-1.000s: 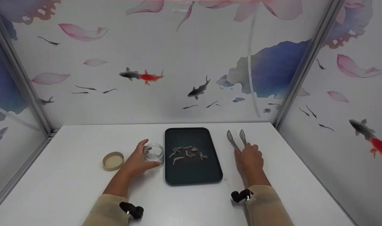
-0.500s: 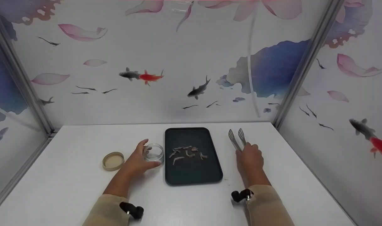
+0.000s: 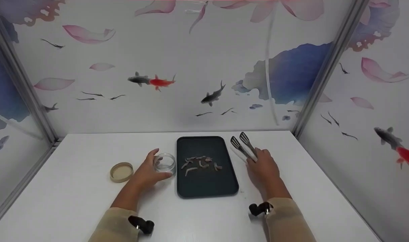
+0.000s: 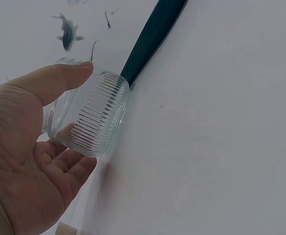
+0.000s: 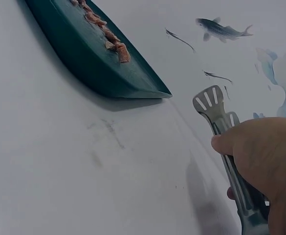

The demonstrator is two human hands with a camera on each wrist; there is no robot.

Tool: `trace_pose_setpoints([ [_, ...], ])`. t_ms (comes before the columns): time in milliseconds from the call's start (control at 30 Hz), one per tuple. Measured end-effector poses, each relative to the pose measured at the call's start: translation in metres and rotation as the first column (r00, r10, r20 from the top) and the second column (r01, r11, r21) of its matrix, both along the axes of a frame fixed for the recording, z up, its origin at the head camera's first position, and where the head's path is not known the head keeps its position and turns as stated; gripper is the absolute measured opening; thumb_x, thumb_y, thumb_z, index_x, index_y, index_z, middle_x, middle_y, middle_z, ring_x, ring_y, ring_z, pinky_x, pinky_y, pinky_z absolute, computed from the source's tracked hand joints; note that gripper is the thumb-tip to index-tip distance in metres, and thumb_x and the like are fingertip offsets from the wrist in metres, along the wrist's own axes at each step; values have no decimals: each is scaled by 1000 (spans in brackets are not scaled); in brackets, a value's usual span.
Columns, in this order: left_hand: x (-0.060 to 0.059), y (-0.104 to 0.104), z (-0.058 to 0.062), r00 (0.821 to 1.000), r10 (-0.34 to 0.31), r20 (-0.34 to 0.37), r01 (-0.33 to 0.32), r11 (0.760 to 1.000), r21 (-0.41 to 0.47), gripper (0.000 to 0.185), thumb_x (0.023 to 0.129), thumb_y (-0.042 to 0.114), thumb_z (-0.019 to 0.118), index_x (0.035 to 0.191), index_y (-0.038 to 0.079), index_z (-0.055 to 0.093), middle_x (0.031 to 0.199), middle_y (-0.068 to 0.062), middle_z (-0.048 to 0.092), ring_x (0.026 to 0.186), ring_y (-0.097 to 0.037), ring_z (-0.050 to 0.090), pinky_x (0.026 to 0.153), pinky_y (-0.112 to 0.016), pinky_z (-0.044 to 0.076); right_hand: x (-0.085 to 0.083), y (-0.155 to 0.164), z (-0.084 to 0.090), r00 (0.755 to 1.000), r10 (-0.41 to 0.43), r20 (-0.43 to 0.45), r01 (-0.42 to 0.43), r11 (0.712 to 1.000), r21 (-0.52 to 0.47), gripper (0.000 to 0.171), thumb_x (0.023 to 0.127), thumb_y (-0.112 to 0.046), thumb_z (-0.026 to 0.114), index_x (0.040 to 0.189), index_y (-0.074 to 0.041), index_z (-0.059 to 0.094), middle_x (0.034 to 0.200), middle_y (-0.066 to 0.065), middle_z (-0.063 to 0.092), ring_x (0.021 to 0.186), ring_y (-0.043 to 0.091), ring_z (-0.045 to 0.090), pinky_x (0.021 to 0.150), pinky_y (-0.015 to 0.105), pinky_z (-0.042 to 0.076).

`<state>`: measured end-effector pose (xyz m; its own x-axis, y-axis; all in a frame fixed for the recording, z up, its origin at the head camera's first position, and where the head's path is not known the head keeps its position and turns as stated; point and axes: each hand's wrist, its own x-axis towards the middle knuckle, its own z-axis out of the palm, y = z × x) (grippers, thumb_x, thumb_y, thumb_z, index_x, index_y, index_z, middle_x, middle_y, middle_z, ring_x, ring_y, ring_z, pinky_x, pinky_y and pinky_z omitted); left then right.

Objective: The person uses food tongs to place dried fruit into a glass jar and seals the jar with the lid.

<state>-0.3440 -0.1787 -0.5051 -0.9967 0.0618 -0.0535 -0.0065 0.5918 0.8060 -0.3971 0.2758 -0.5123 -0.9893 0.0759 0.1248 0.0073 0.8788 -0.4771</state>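
My left hand (image 3: 150, 172) curls thumb and fingers round a small clear glass jar (image 3: 164, 162), upright on the table beside the tray; its ribbed wall shows in the left wrist view. My right hand (image 3: 264, 169) grips metal tongs (image 3: 244, 147) with slotted heads, right of the tray. In the right wrist view the thumb presses along one arm of the tongs, and the two heads stand apart with nothing between them. A dark green tray (image 3: 208, 186) lies between the hands, bearing several brownish, dried, twisted pieces (image 3: 202, 164).
A round tan lid (image 3: 121, 172) lies on the white table (image 3: 191, 222), left of the jar. White panels (image 3: 177, 111) printed with fish and petals enclose the back and sides, with metal posts (image 3: 313, 97) at the corners.
My right hand has lifted the tongs and swung their heads leftward, toward the tray's far right corner. The left hand and jar have stayed in place.
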Motion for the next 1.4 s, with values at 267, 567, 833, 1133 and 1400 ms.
trace_pose_setpoints([
  [267,0,1,0,1000,-10,-10,10,1000,8,117,84,41,92,171,25,15,172,-19,38,160,-43,37,129,-63,32,-2,-1,12,991,120,53,-119,993,-11,69,103,-42,65,159,-5,49,146,22,59,127,35,61,114,59,48],
  [567,1,2,4,1000,-8,-11,8,1000,17,117,84,39,92,171,23,15,170,-13,44,160,-39,39,131,-62,31,8,-9,45,976,192,99,-195,981,16,62,102,-37,71,154,-7,56,137,19,63,118,31,61,107,59,50],
  [833,1,3,2,1000,-8,-10,9,1000,21,118,84,39,92,171,22,15,170,-12,44,160,-40,38,131,-62,30,17,-20,62,969,209,133,-218,974,59,57,99,-35,73,148,-10,63,129,14,66,108,27,61,100,54,53],
  [1133,-1,2,0,1000,-17,-21,18,999,36,118,83,38,93,171,21,16,170,-13,44,159,-39,39,130,-61,31,29,-30,72,957,211,201,-230,970,76,52,96,-32,76,142,-11,67,131,11,68,109,25,63,99,52,55],
  [1400,0,1,0,999,-31,-23,32,999,25,118,84,41,92,171,21,16,171,-13,43,162,-40,35,131,-61,30,33,-36,72,938,227,261,-251,966,61,47,91,-25,84,135,-13,73,124,7,73,104,22,64,93,48,56],
])
